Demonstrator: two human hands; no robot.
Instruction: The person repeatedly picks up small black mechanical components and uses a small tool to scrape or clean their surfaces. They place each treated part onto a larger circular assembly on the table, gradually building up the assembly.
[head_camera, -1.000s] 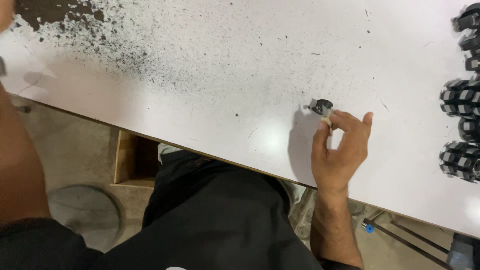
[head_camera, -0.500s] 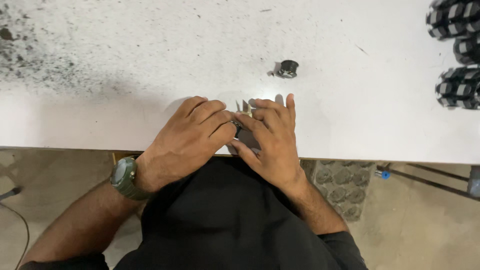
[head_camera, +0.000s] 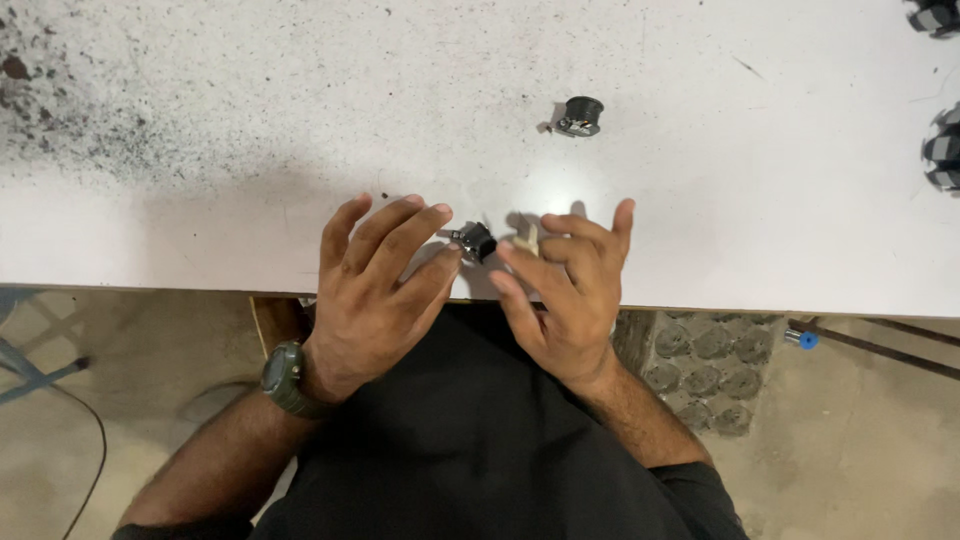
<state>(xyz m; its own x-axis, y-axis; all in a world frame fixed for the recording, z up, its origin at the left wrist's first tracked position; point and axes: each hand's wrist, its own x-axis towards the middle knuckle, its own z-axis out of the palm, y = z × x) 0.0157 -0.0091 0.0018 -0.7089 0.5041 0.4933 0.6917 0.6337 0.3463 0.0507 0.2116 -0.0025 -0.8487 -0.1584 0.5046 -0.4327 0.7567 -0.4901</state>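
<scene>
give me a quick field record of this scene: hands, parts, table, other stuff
left hand: fingers spread, fingertips at a small black part near the table edge
right hand: fingers spread, a small cream piece at its fingertips
grip: cannot tell whether either hand pinches its piece
second black part: lies alone farther up the table, untouched
table: white top, black specks at upper left
right edge: black-and-white wheel-like parts, partly cut off
wrist: green watch on left

counter (head_camera: 700, 200): white, smooth, matt, speckled with dark grit at left
small part (head_camera: 476, 241): black plastic, slight sheen, metal bit
second part (head_camera: 579, 116): same black plastic
watch (head_camera: 283, 379): dull green, matt
shirt (head_camera: 480, 450): black cloth
</scene>
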